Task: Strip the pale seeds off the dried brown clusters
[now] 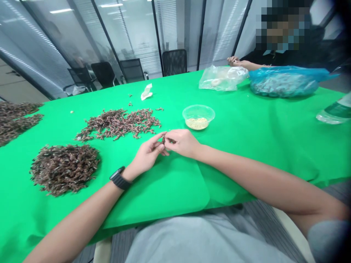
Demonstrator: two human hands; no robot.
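Note:
My left hand (149, 151), with a black watch on its wrist, grips a small, knobbly brown piece (163, 139) between thumb and fingers. The fingertips of my right hand (182, 142) are pinched together at that same piece, so the two hands meet. Fingers hide most of the piece, and its exact kind cannot be made out. Just beyond the hands lies a loose spread of similar brown pieces (120, 122). A denser heap of them (65, 168) sits left of my left forearm. Past my right hand stands a clear plastic bowl (199, 113) holding small pale bits (196, 123).
A green cloth (246, 138) covers the table. More brown piles (16, 117) lie at far left. A crumpled white scrap (146, 91), a clear bag (222, 78), a full blue bag (283, 82) and a bottle (337, 109) lie farther out. Another person's hands (237, 62) show behind the bags.

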